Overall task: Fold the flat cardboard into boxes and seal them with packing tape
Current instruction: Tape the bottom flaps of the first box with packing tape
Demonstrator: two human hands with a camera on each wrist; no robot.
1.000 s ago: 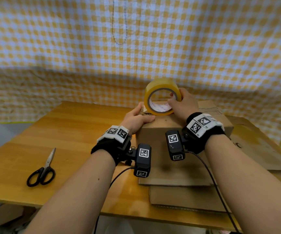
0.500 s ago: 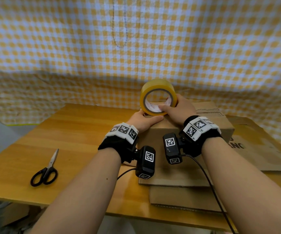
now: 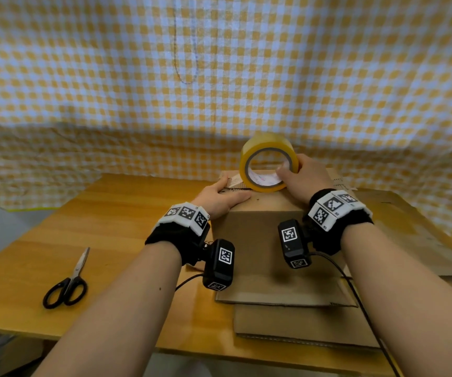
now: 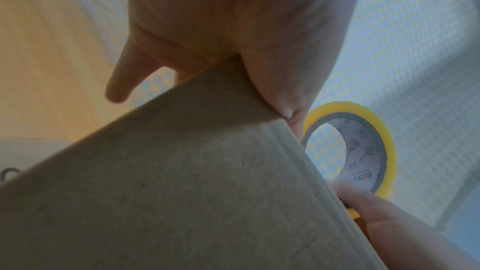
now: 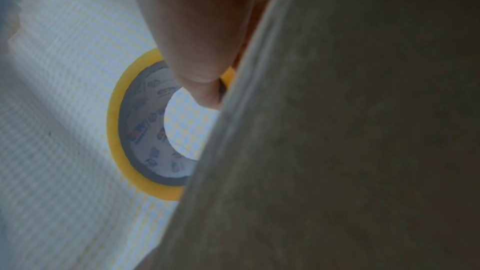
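A folded brown cardboard box [image 3: 260, 240] stands on the wooden table, on top of flat cardboard sheets [image 3: 301, 327]. A yellow roll of packing tape [image 3: 267, 148] stands on edge on the box's far top. My right hand [image 3: 301, 178] grips the roll, thumb inside its core, as the right wrist view shows at the tape roll [image 5: 116, 130]. My left hand [image 3: 219, 197] lies flat on the box's top left corner, thumb along the top and fingers over the side. The left wrist view shows that box corner [image 4: 207, 171] and the tape roll [image 4: 384, 141] beyond it.
Black-handled scissors [image 3: 68, 281] lie on the table [image 3: 83, 227] at the left. More flat cardboard [image 3: 423, 232] lies at the right, reaching the table's edge. A yellow-checked cloth [image 3: 219, 77] hangs behind the table.
The view has shifted slightly. My right hand has kept the tape roll on the box's far top, moving it a little to the right; my left hand stays pressed on the box's top left corner.
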